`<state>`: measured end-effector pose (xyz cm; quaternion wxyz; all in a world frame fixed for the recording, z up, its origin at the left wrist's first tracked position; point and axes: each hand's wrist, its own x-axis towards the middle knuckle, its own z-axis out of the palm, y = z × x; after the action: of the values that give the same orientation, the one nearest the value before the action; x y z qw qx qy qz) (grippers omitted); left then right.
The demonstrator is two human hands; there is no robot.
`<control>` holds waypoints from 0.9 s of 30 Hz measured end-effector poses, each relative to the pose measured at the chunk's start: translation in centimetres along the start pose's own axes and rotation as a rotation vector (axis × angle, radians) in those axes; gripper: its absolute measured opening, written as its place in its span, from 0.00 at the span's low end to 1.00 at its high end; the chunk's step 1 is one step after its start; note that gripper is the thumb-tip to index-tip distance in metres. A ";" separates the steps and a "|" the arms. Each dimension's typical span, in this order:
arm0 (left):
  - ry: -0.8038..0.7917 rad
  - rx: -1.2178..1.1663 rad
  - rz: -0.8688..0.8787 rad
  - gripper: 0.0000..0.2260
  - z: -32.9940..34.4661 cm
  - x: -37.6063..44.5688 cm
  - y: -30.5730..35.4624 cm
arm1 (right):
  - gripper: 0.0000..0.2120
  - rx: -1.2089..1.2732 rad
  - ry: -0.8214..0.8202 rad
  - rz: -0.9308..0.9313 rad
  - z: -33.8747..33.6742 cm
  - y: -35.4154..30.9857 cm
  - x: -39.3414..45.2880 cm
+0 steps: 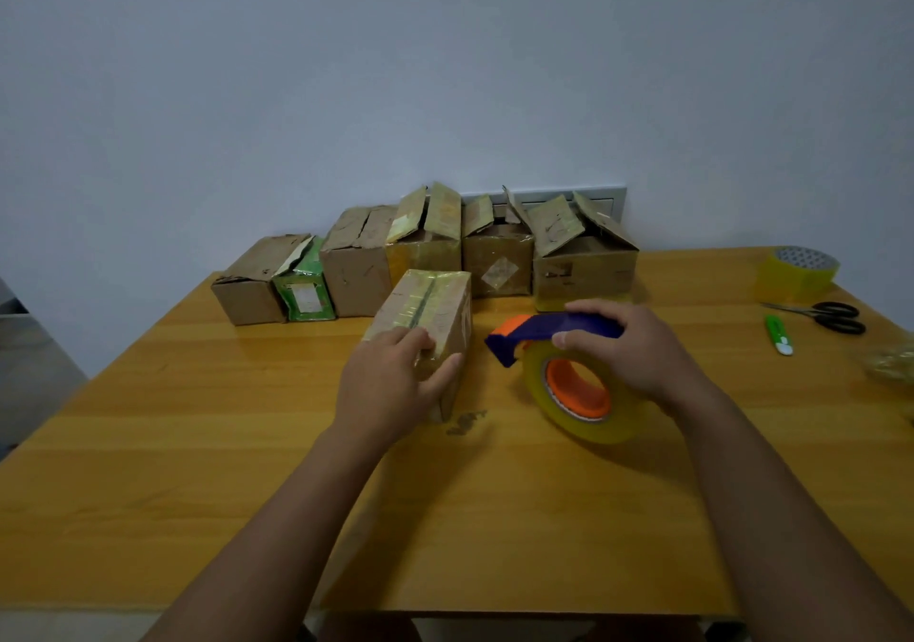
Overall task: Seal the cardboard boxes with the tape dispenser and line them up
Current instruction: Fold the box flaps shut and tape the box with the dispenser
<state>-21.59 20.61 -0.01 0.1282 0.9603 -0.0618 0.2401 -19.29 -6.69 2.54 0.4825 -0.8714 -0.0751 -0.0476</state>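
Note:
A small cardboard box (430, 310) with yellowish tape along its closed top seam lies in the middle of the wooden table (198, 443). My left hand (390, 384) grips its near end, fingers on top and thumb on the right side. Just right of the box, my right hand (628, 344) holds the tape dispenser (559, 344) by its blue and orange handle; its clear tape roll with an orange hub rests on the table. Behind stands a row of several cardboard boxes (425, 250); the three on the right have raised flaps.
A spare roll of yellowish tape (799, 273) sits at the far right of the table. Black scissors (831, 316) and a green and white cutter (777, 334) lie near it. Crumpled clear tape (895, 364) lies at the right edge. A wall runs behind the boxes.

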 end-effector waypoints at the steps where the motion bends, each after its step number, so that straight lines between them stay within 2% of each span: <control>1: 0.032 0.023 -0.001 0.20 0.3 0.0 0.3 | 0.23 0.015 0.078 0.009 0.7 0.3 -0.1; 4: 0.115 0.095 0.000 0.11 1.1 0.1 1.0 | 0.26 0.104 0.222 0.011 2.9 0.4 -0.5; 7: 0.158 0.149 -0.019 0.09 1.9 -0.4 1.5 | 0.27 0.164 0.284 -0.010 5.0 0.3 -0.6; 12: 0.161 0.189 -0.076 0.10 2.3 -0.5 2.4 | 0.29 0.182 0.355 -0.035 8.0 -0.5 -1.2; 18: 0.120 0.144 0.021 0.12 1.4 -1.2 0.8 | 0.29 0.148 0.374 -0.067 8.7 -0.3 -1.7; 27: 0.094 0.115 0.092 0.11 0.9 -0.9 -0.4 | 0.29 0.130 0.371 -0.110 8.6 0.1 -2.1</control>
<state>-21.85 20.78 -1.31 0.0646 0.9498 -0.0858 0.2938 -21.20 0.40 -2.45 0.5399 -0.8093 -0.0354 -0.2286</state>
